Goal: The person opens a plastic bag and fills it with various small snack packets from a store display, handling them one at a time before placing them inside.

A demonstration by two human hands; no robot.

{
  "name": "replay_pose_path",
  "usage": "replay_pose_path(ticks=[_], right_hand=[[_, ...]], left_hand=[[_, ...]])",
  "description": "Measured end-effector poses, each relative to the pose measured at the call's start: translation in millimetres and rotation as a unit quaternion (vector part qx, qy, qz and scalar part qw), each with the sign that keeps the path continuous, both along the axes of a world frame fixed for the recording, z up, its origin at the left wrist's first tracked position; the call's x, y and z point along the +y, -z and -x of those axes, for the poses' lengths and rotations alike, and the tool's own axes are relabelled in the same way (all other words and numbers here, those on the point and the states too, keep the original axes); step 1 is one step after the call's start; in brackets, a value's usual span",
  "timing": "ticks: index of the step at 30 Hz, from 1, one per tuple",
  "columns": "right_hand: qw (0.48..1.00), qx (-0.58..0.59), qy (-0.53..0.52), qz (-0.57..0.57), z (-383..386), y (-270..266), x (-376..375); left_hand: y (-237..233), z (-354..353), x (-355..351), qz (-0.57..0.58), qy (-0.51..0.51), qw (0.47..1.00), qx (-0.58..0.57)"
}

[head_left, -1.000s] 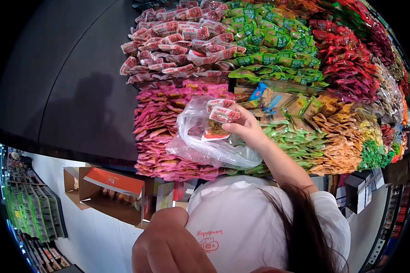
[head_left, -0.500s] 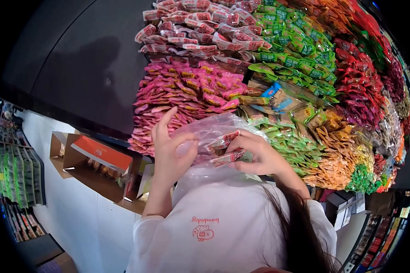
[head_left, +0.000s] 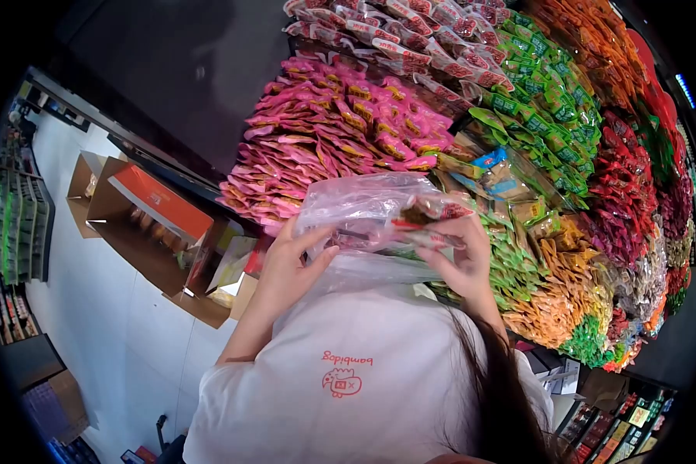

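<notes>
Where the clear plastic bag (head_left: 356,189) hangs at the near edge of the black display counter (head_left: 170,85), right hand (head_left: 465,251) has small red-and-white packets (head_left: 437,207) pinched in its fingers, just beside the bag; too blurred for me to count. Left hand (head_left: 290,259) is at the bag's opposite side, thumb and fingertips seemingly nipping the film; can't tell how firmly. Risks, my guess: film could fold shut if the left pinch loosens; a packet could drop if the right fingertips slide on slick wrapper. Strays could mix into the pink packets (head_left: 340,124) behind, or the pale-green packets (head_left: 510,247) at right. Toward the far edge: green packets (head_left: 533,116). Off the near edge, left: 1 open cardboard box (head_left: 104,224).
</notes>
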State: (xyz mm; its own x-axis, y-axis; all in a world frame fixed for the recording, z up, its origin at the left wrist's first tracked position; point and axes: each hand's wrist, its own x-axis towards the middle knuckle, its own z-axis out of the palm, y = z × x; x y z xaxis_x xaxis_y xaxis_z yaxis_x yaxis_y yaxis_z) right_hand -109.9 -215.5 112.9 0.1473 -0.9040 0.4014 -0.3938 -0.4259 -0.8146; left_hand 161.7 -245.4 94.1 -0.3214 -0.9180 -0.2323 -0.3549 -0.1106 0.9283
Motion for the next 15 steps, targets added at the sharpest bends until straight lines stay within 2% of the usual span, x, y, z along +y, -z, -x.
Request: replay_pose_path(ticks=[1, 2, 3, 5, 7, 9, 10, 11, 12, 13, 15], right_hand=[[0.998, -0.011, -0.058, 0.013, 0, -7, -1], [0.988, -0.053, -0.14, -0.024, -3, -19, -2], [0.988, -0.052, -0.142, -0.025, -7, -26, -3], [0.953, -0.019, -0.289, -0.087, -16, -33, -9], [0.949, -0.022, -0.303, -0.081, -20, -28, -19], [0.974, 0.056, -0.199, -0.09, -20, -30, -29], [0.981, 0.109, -0.158, -0.034, -18, -35, -33], [0.98, 0.112, -0.16, -0.032, -18, -39, -38], [0.984, 0.158, -0.07, 0.034, -17, -41, -42], [0.974, 0.202, 0.021, 0.1, -16, -45, -47], [0.977, 0.19, 0.057, 0.084, -11, -52, -58]], left_hand=[[4, 0, 1, -0.002, -0.004, 1.0, 0.002], [10, 2, 2, 0.071, -0.002, 0.997, 0.006], [13, 4, 1, 0.145, 0.001, 0.989, 0.009], [6, 6, -5, 0.184, 0.027, 0.982, 0.02], [-5, 9, -16, 0.226, 0.054, 0.972, 0.032], [-15, 12, -26, 0.275, 0.122, 0.952, 0.056], [-19, 12, -29, 0.279, 0.119, 0.951, 0.058], [-22, 12, -32, 0.296, 0.15, 0.943, -0.005], [-25, 13, -34, 0.311, 0.18, 0.931, -0.067], [-28, 14, -37, 0.313, 0.179, 0.93, -0.066], [-36, 16, -45, 0.385, 0.14, 0.9, -0.148]])
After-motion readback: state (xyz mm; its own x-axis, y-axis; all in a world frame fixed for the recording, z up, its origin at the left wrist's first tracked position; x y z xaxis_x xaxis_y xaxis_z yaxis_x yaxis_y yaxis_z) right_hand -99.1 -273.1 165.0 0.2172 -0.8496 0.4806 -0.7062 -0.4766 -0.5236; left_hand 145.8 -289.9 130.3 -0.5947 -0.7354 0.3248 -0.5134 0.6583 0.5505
